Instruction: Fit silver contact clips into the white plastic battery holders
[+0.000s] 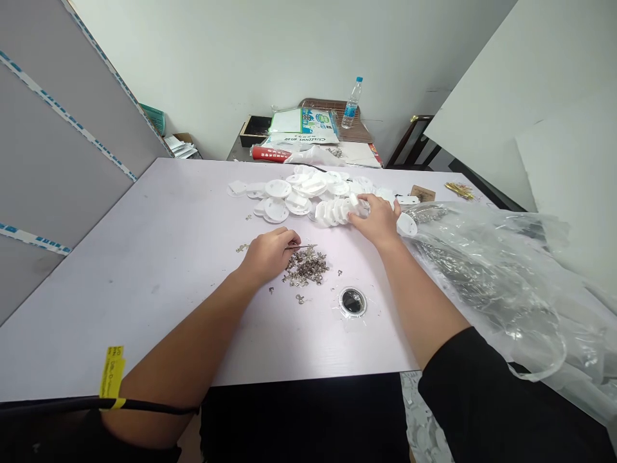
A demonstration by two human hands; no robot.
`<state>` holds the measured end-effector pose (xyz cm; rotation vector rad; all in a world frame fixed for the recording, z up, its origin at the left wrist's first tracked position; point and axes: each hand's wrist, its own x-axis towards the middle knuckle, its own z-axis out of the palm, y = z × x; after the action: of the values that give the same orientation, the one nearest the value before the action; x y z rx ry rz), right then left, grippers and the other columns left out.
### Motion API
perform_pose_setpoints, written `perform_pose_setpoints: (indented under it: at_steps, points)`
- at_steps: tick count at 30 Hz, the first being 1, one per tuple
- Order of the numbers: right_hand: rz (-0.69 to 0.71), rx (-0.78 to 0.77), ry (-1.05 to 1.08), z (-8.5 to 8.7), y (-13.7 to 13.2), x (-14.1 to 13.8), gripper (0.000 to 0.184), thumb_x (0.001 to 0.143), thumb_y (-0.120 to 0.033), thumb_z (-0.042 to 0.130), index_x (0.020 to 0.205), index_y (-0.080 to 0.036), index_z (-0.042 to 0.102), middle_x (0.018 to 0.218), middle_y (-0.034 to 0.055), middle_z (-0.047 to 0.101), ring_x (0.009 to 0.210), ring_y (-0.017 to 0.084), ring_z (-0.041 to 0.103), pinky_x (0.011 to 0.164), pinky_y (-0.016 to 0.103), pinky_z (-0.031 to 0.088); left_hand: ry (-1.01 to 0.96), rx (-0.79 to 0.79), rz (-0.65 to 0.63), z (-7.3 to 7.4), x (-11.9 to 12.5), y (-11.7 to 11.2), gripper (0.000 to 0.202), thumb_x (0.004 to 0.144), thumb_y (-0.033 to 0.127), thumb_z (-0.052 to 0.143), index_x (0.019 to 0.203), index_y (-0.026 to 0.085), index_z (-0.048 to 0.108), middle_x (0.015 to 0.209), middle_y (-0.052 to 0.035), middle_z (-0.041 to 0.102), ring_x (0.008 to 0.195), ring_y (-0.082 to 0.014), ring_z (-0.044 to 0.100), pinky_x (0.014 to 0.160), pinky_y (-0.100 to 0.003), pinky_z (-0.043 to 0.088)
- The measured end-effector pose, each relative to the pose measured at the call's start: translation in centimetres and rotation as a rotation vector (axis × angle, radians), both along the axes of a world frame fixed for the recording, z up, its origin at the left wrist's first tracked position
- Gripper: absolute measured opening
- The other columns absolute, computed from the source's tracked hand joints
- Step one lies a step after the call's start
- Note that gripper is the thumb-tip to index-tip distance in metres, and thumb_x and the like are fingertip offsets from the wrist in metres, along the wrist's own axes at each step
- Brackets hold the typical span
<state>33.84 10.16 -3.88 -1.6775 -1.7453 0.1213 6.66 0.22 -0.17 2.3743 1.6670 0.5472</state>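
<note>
My left hand [268,252] rests on the pale table [159,257], fingers curled round thin metal tweezers [303,246] whose tips point right. Just below the tips lies a heap of small metal clips [305,267]. My right hand [378,218] reaches further back and closes on a row of white round plastic discs [335,211] standing on edge. More white discs [294,193] lie flat in a loose pile behind both hands.
A round hole with a metal ring [353,301] sits in the table near the clips. Crumpled clear plastic bags [506,276] cover the right side. A water bottle [351,103] and printed packets [303,125] stand on a second table behind. Grey panels [58,141] lean at left.
</note>
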Motion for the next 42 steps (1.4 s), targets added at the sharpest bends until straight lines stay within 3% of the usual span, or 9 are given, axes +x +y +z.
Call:
perform_pose_setpoints:
  at_steps: [8, 14, 17, 20, 26, 29, 32, 36, 42]
  points:
    - [0.006, 0.018, -0.136, 0.9, 1.6, -0.5, 0.033, 0.077, -0.036, 0.065, 0.107, -0.022, 0.065, 0.108, 0.0064, 0.072, 0.111, 0.03, 0.061, 0.119, 0.058, 0.012, -0.074, 0.046, 0.018, -0.2, -0.4, -0.2, 0.018, 0.092, 0.023, 0.053, 0.1, 0.024, 0.07, 0.1, -0.0004, 0.072, 0.086, -0.0164, 0.066, 0.068, -0.028, 0.047]
    - [0.048, -0.09, -0.204, 1.3, 2.2, -0.5, 0.04, 0.076, -0.035, 0.064, 0.112, -0.018, 0.067, 0.104, 0.0122, 0.07, 0.103, 0.031, 0.062, 0.111, 0.057, 0.03, -0.05, 0.037, 0.069, -0.2, -0.3, -0.3, 0.023, 0.095, 0.026, 0.053, 0.107, 0.025, 0.073, 0.102, -0.0011, 0.073, 0.086, -0.0177, 0.067, 0.068, -0.029, 0.046]
    - [0.04, -0.051, -0.246, 1.9, 2.3, -0.6, 0.036, 0.079, -0.026, 0.057, 0.111, -0.014, 0.068, 0.099, 0.0153, 0.07, 0.095, 0.033, 0.063, 0.096, 0.051, 0.044, -0.034, 0.024, 0.096, 0.1, -0.2, -0.4, 0.023, 0.096, 0.026, 0.051, 0.103, 0.025, 0.073, 0.099, -0.0013, 0.073, 0.084, -0.0185, 0.066, 0.067, -0.03, 0.045]
    - [-0.005, 0.031, -0.235, 2.7, 2.1, -0.2, 0.035, 0.083, -0.018, 0.046, 0.111, -0.011, 0.067, 0.1, 0.0183, 0.07, 0.094, 0.034, 0.063, 0.092, 0.05, 0.046, -0.058, 0.012, 0.111, 0.3, -0.1, -0.4, 0.022, 0.096, 0.024, 0.049, 0.099, 0.024, 0.071, 0.098, -0.0013, 0.073, 0.083, -0.0183, 0.065, 0.066, -0.03, 0.044]
    - [0.046, 0.259, 0.252, 4.0, 0.0, 0.2, 0.027, 0.095, -0.031, 0.041, 0.111, -0.02, 0.059, 0.116, 0.0125, 0.066, 0.103, 0.027, 0.064, 0.091, 0.045, 0.054, -0.222, -0.055, 0.184, 0.3, -0.2, -0.3, 0.014, 0.091, 0.022, 0.054, 0.093, 0.024, 0.068, 0.089, 0.0004, 0.073, 0.075, -0.0165, 0.063, 0.063, -0.028, 0.043]
    - [0.179, 0.089, 0.754, 4.0, -2.2, -0.9, 0.024, 0.094, -0.043, 0.045, 0.11, -0.026, 0.053, 0.125, 0.0067, 0.058, 0.103, 0.023, 0.064, 0.068, 0.038, 0.062, -0.318, -0.092, 0.21, 0.4, -0.2, -0.4, 0.014, 0.091, 0.023, 0.054, 0.094, 0.023, 0.067, 0.085, 0.0011, 0.073, 0.065, -0.0138, 0.058, 0.06, -0.028, 0.041]
    - [0.372, -0.187, 1.106, 4.0, -4.6, -2.5, 0.032, 0.088, -0.049, 0.058, 0.113, -0.031, 0.05, 0.117, 0.0018, 0.059, 0.087, 0.02, 0.067, 0.053, 0.034, 0.06, -0.384, -0.083, 0.211, 0.6, 0.0, -0.6, 0.013, 0.092, 0.027, 0.053, 0.093, 0.022, 0.065, 0.085, -0.0002, 0.07, 0.062, -0.0129, 0.053, 0.059, -0.027, 0.041]
    - [0.51, -0.351, 1.227, 3.6, -6.9, -4.2, 0.039, 0.08, -0.043, 0.073, 0.112, -0.029, 0.055, 0.103, -0.0002, 0.06, 0.08, 0.016, 0.065, 0.051, 0.025, 0.056, -0.488, -0.049, 0.162, 0.9, 0.3, -0.7, 0.012, 0.09, 0.027, 0.056, 0.088, 0.02, 0.066, 0.094, -0.0033, 0.067, 0.072, -0.0133, 0.053, 0.066, -0.027, 0.044]
    - [0.541, -0.402, 1.095, 2.2, -8.7, -5.6, 0.047, 0.077, -0.039, 0.078, 0.117, -0.027, 0.058, 0.098, 0.0022, 0.065, 0.072, 0.016, 0.062, 0.053, 0.032, 0.059, -0.575, -0.097, 0.193, 1.0, 0.4, -0.8, 0.021, 0.09, 0.033, 0.059, 0.099, 0.022, 0.074, 0.093, -0.0035, 0.067, 0.071, -0.0132, 0.052, 0.065, -0.027, 0.044]
